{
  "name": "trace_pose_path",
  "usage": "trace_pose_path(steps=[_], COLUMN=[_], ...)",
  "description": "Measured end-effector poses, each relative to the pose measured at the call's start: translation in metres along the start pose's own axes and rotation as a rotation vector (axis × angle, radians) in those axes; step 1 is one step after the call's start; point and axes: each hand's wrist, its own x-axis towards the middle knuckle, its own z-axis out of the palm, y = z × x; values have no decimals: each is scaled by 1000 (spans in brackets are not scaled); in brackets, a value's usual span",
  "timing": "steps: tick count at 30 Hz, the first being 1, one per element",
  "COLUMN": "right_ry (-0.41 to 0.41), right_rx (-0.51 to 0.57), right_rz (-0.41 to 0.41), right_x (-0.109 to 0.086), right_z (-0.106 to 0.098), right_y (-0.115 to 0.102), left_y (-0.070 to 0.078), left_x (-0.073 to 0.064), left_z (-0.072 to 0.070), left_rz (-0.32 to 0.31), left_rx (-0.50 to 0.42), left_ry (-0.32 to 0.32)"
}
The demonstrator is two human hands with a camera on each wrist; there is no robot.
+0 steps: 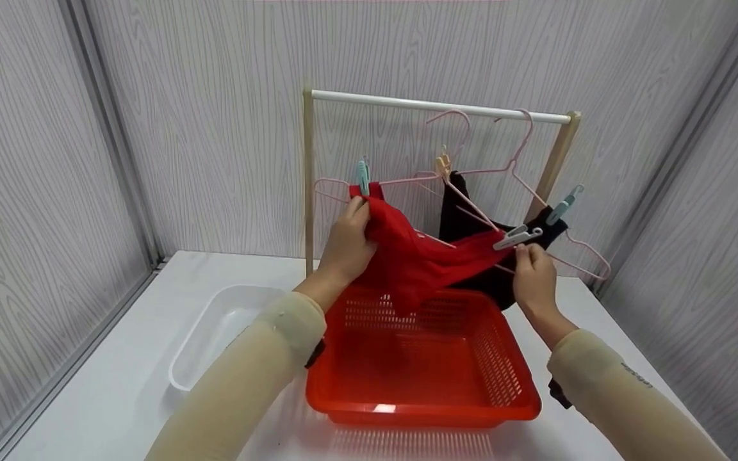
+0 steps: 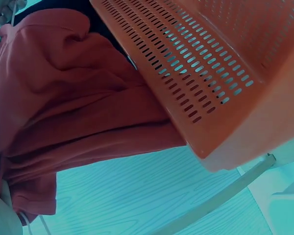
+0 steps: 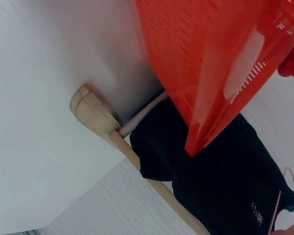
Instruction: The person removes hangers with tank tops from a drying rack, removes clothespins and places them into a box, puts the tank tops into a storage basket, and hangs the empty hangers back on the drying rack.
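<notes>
Wood-grain panels [image 1: 202, 128] stand on three sides of one white table [image 1: 106, 390]. Nearest me are my two beige sleeves [image 1: 247, 378], and between them sits one red plastic basket [image 1: 420, 410] with slotted walls. To its left lies one white tray [image 1: 231, 320], partly hidden by my left sleeve.

Beyond, my left hand [image 1: 348, 240] pinches one red garment [image 1: 420, 256] by its upper edge. My right hand [image 1: 535, 278] has its fingers closed on the end of the front pink hanger [image 1: 471, 206]. The garment stretches slantwise between my hands, above the basket's back edge. Two clothespins are on it: one teal clothespin [image 1: 363, 177] beside my left fingers, one white clothespin [image 1: 513, 239] beside my right.

Behind it hangs one black garment [image 1: 457, 211] on the rear pink hanger [image 1: 513, 164], with one yellow clothespin [image 1: 443, 166] and a second teal clothespin [image 1: 561, 210]: two hangers, four clothespins in all. Farthest is one rack, its white rail [image 1: 394, 101] between two wooden posts [image 1: 309, 179]. I cannot tell whether the front hanger's hook touches the rail.
</notes>
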Motion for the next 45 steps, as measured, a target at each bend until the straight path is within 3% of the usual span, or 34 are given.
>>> trace_pose_path(steps=[3,5,10,14,19,27,32,35,41,45], right_ry=[-10,-14,-15,-28,-30,-22,-31,-40,-40,-34], right_rx=[-5,-4,3,4,-3,5,-6,-9,1,2], right_rz=[1,-1,0,-4,0,-1,9,10,8,8], right_x=[-1,-1,-2,-3,-4,-5,-7,-9,-9,-8], right_z=[0,0,-2,-2,-2,-3,-3,-2,-3,-3], right_y=[1,2,5,7,8,9,12,12,10,11], left_y=[3,5,8,3,-10,-35,-52,-60,-63,-60], left_x=[-5,-10,-21,-28,-35,-42,-46,-48,-46,-47], left_z=[-3,-5,-10,-13,-14,-11,-5,0,8,10], left_rz=[-9,-36,-163,-295,-374,-411,-438,-431,-416,-426], left_rx=[-14,-20,-64,-188,-300,-174,-24,21,49,100], left_ry=[-10,-60,-301,-492,-631,-632,-590,-555,-497,-537])
